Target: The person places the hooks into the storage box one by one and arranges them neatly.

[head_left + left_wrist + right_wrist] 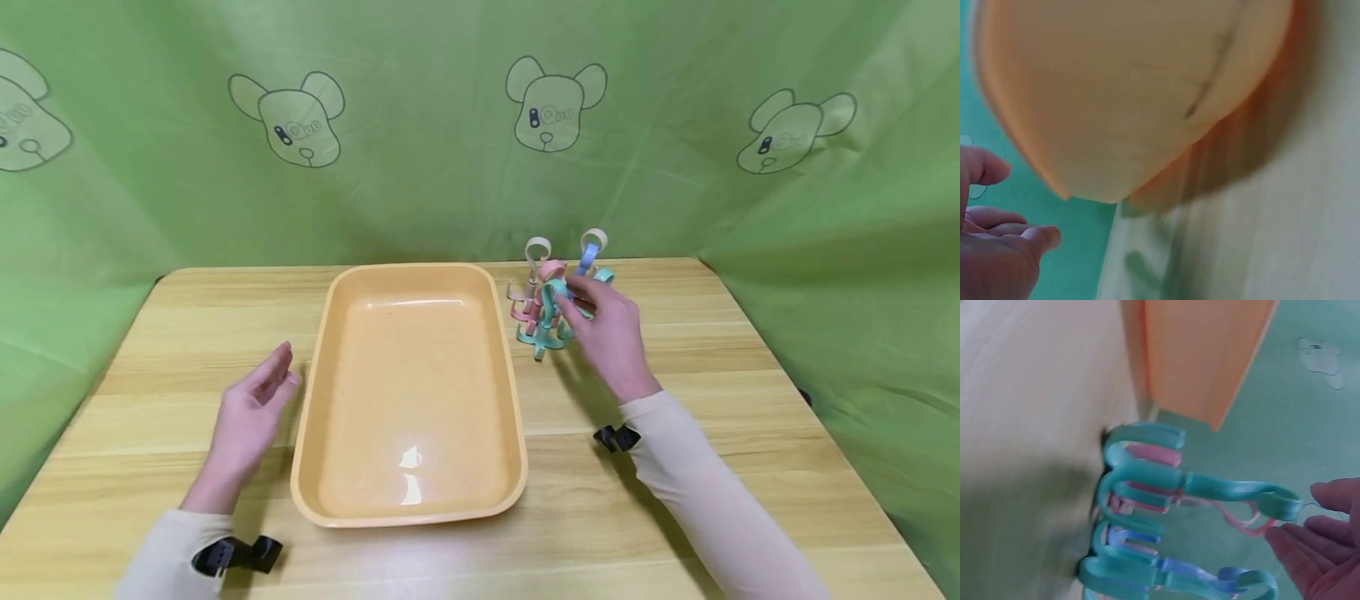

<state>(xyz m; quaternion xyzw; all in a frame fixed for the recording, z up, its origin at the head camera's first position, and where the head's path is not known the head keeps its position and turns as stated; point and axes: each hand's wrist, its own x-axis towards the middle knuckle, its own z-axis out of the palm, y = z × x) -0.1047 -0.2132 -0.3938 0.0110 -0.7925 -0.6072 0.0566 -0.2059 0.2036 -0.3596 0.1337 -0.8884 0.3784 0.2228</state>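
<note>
Head view: bright, crisp; white glare on orange tray; soft shadows cross table. Wrist views: dimmer, hazy, blurred.

right-hand grip hung, fingers parted, near curled tip of upper teal hook | pink hooks sat behind it | blue hook, lower teal hook appeared below it | orange tray appeared above it

Your left hand: loosely bent, thumb apart from the fingers. Your right hand: extended farther forward, thumb and fingers parted, your right forearm slanting inward.
</note>
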